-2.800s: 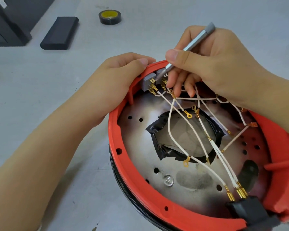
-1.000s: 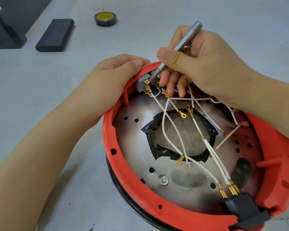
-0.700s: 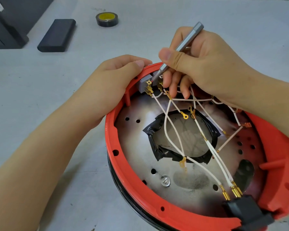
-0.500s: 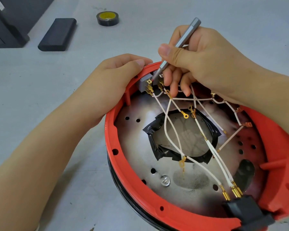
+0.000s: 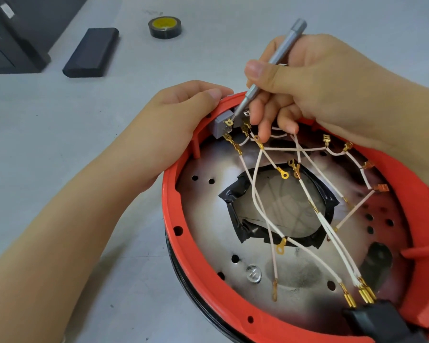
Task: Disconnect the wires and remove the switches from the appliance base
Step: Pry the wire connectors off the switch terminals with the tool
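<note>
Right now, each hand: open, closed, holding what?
Left hand: grips the red base rim.
Right hand: holds the grey screwdriver, tip at the grey switch.

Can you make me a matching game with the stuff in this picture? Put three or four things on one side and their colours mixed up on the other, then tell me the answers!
Things:
1. switch at the rim of the appliance base
2. tape roll on the table
3. screwdriver in the right hand
4. plug at the bottom edge

Colours:
A. black with a yellow middle
B. silver-grey metal
C. grey block with gold terminals
D. plain black

Pairs: 1-C, 2-A, 3-B, 4-D
</note>
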`<state>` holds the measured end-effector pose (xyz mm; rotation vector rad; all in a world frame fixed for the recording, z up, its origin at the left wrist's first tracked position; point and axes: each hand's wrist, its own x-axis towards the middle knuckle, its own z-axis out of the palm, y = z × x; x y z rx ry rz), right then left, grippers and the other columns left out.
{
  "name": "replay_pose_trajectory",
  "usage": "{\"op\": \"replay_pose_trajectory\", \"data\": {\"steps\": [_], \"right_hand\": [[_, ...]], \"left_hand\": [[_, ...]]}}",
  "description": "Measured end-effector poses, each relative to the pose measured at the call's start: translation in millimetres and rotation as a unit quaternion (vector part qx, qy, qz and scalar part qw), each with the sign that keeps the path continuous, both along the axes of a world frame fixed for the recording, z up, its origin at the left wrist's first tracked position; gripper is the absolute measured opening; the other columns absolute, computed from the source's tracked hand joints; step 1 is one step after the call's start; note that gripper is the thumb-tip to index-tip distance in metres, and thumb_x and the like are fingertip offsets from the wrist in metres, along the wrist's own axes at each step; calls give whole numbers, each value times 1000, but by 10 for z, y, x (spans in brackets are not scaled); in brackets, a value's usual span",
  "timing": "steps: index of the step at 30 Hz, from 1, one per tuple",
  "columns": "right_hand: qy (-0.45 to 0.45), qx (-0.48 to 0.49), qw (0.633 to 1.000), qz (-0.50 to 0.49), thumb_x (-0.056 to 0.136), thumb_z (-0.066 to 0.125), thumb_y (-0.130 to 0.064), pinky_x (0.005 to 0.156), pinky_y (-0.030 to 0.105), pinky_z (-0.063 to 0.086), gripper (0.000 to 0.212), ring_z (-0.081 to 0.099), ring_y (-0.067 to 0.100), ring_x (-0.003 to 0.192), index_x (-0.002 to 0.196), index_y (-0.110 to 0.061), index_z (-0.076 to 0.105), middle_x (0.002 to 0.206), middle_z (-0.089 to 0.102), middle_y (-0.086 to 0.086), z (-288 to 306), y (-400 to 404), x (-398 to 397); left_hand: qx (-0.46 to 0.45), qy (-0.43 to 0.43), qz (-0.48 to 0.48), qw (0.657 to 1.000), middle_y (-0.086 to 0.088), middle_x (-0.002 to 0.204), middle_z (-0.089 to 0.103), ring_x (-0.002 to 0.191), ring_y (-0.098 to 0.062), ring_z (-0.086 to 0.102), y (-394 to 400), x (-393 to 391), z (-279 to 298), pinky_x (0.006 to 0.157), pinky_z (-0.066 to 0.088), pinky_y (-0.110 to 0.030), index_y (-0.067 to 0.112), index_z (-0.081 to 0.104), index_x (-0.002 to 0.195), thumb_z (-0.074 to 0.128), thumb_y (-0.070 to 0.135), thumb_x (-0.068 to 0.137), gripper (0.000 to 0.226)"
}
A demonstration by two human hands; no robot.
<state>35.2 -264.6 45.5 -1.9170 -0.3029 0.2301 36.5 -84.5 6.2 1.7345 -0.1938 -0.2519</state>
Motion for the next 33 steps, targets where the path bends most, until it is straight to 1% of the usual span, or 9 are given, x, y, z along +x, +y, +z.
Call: {"op": "replay_pose_trajectory", "data": {"steps": [5, 11, 14, 16, 19, 22, 26, 30, 33], "right_hand": [[-19, 51, 998, 5, 96, 54, -25, 36, 23, 37, 17, 61, 26, 49, 83, -15, 48, 60, 65, 5, 63, -66, -52], [-94, -14, 995, 41, 97, 50, -28, 33, 16, 28, 17, 55, 24, 40, 92, -19, 63, 67, 68, 9, 111, -172, -220], [-109, -59, 992, 39, 99, 49, -21, 39, 12, 33, 17, 55, 20, 42, 91, -19, 64, 72, 70, 4, 91, -126, -314], [-136, -119, 983, 25, 94, 57, -25, 44, 8, 37, 9, 56, 7, 45, 88, -25, 63, 73, 70, -10, 90, -58, -373], [-212, -248, 945, 5, 83, 66, -33, 56, 4, 37, 9, 54, -10, 59, 84, -30, 57, 68, 60, -29, 92, 51, -449], [-267, -405, 875, -1, 76, 57, -54, 53, 19, 32, 26, 47, -2, 57, 84, -34, 43, 64, 56, -16, 79, 168, -495], [-293, -496, 817, 24, 76, 55, -58, 50, 26, 25, 39, 43, 9, 57, 79, -38, 21, 64, 46, -9, 14, 274, -491], [-269, -459, 846, 29, 83, 59, -36, 52, 24, 27, 33, 41, 2, 61, 76, -31, 26, 68, 44, -9, -49, 310, -452], [-230, -430, 871, 53, 81, 60, -25, 54, 18, 29, 31, 46, 5, 62, 75, -31, 30, 72, 54, -7, -59, 303, -418]], "left_hand": [[3, 3, -3, 1000, -4, 99, 74, 96, -20, 69, -13, -7, 2, 93, 53, -34, 19, 70, 104, 46, 20, 99, 24], [6, 8, -6, 1000, 2, 94, 75, 87, -11, 69, -18, -12, 8, 87, 54, -28, 22, 70, 101, 47, 22, 99, 23], [8, 11, -2, 1000, -4, 100, 74, 96, -19, 69, -24, -28, 21, 93, 52, -36, 19, 69, 105, 46, 21, 100, 24], [14, 12, -1, 1000, -6, 102, 73, 101, -24, 67, -27, -42, 37, 97, 50, -41, 17, 68, 108, 46, 20, 100, 24], [10, 11, -7, 1000, -1, 93, 72, 92, -17, 68, -21, -56, 49, 92, 52, -34, 17, 68, 103, 45, 19, 100, 23], [8, 9, -12, 1000, 2, 83, 72, 81, -11, 66, -16, -58, 56, 81, 53, -26, 17, 68, 98, 46, 17, 99, 22], [-3, 18, -7, 1000, -8, 103, 73, 101, -22, 67, -21, -64, 56, 97, 50, -38, 15, 68, 107, 46, 18, 100, 24], [1, 19, -2, 1000, -6, 102, 73, 102, -22, 67, -24, -63, 55, 98, 50, -40, 20, 69, 105, 46, 21, 99, 23], [3, 17, -4, 1000, -7, 103, 72, 102, -22, 66, -17, -50, 49, 98, 50, -39, 20, 69, 106, 47, 22, 99, 23]]}}
